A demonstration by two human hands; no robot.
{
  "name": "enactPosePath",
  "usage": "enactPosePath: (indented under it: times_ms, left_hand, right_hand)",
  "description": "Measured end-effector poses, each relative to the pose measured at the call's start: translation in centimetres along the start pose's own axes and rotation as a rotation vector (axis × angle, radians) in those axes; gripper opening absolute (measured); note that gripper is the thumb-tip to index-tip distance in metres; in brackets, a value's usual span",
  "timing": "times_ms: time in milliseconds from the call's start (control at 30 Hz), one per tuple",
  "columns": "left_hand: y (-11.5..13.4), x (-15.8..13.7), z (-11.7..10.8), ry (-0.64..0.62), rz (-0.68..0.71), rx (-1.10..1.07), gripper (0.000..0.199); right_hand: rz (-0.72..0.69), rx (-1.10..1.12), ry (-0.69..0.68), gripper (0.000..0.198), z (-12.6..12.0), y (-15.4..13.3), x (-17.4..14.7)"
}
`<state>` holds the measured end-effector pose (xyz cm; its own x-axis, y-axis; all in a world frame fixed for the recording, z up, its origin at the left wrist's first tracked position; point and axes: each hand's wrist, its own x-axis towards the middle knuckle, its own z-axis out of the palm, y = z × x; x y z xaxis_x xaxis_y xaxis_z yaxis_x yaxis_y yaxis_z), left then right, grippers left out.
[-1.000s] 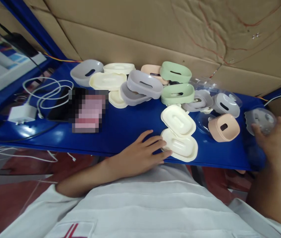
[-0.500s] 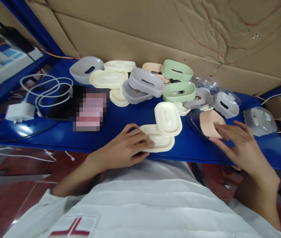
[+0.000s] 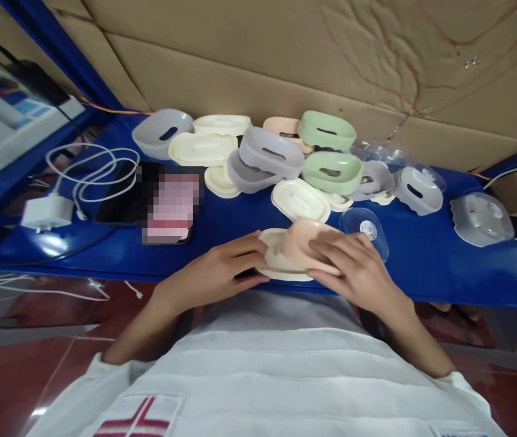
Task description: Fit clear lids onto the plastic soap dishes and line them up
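My right hand (image 3: 353, 267) grips a peach oval plastic shell (image 3: 299, 243), its fingers over the upper side and its thumb along the near edge. Tilted, the shell rests over the right part of a cream oval tray (image 3: 279, 258) at the table's front edge. At the tray's left end, my left hand (image 3: 226, 267) holds the rim between fingers and thumb. Just behind lies another cream tray (image 3: 301, 200). A clear plastic cover (image 3: 374, 229) with a round white label sits beyond my right fingers, partly hidden by them.
Grey slotted shells (image 3: 271, 152), green slotted shells (image 3: 333, 173) and more cream trays (image 3: 203, 149) crowd the back of the blue table (image 3: 426, 261). At left are a phone (image 3: 171, 206), a white charger (image 3: 47, 211) and its cable. A covered grey shell (image 3: 481, 218) stands far right.
My right hand has brought the peach shell left, from the clear cover onto the cream tray. The smaller cream tray has moved back off it. My left hand stays at the tray's left end.
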<state>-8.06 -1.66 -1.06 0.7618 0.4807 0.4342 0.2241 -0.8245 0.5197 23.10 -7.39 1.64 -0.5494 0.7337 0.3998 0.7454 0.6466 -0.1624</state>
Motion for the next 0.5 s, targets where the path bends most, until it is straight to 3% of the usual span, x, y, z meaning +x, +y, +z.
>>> enactPosePath:
  times_ms: [100,267,500]
  left_hand:
    - [-0.2,-0.3,0.3,0.029,0.001,0.06,0.011]
    - [-0.5,-0.3,0.4,0.118,-0.001,0.228,0.049]
    - [-0.4,0.7,0.1,0.083,0.044,0.26,0.045]
  right_hand:
    - [-0.012,-0.002,-0.023,0.04,0.3,0.7,-0.3]
    - [-0.093,0.033,0.001,0.038,2.1,-1.0,0.9]
    - [-0.072,0.014,0.016,0.03,4.0,-2.5,2.2]
